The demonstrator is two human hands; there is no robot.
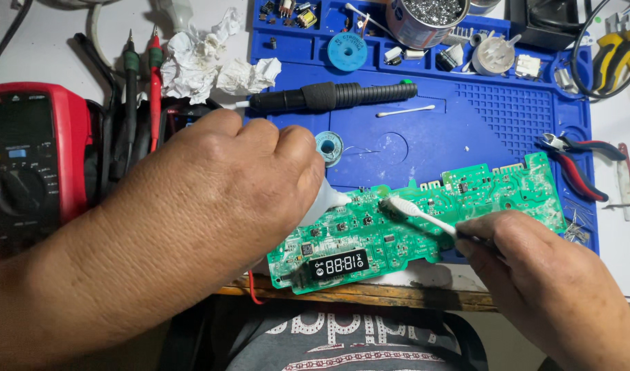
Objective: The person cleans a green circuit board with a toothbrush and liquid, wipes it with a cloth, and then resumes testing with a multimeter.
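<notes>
Green circuit board, long and narrow, with a black digit display near its lower left end, lying aslant across the front edge of a blue work mat and overhanging the bench edge. Right hand: fingers pinched on a white brush, bristle head resting on the board's middle. Left hand: closed around a small white squeeze bottle, nozzle touching the board just left of the brush. Behind, on mat: black soldering iron handle, cotton swab, solder spool. Far left: red multimeter, crumpled tissue. Right: red-handled pliers.
</notes>
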